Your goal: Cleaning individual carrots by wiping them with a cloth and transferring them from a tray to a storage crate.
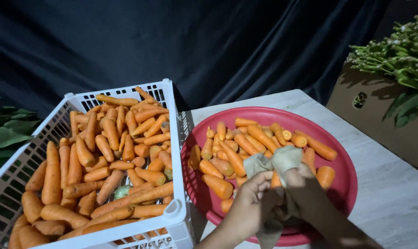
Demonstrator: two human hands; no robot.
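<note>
both my hands (278, 189) grip the cloth (273, 161) round one upright carrot (276, 180), left hand (252, 191) nearer the crate (174, 216), over the red basin (347, 184).

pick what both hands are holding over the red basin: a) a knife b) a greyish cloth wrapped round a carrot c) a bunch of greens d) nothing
b: the left hand and right hand grip a greyish cloth with a carrot showing inside it, above the red basin.

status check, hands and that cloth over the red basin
Left hand and right hand both gripping greyish cloth. Carrot wrapped inside. Nothing blocking over red basin.
</note>
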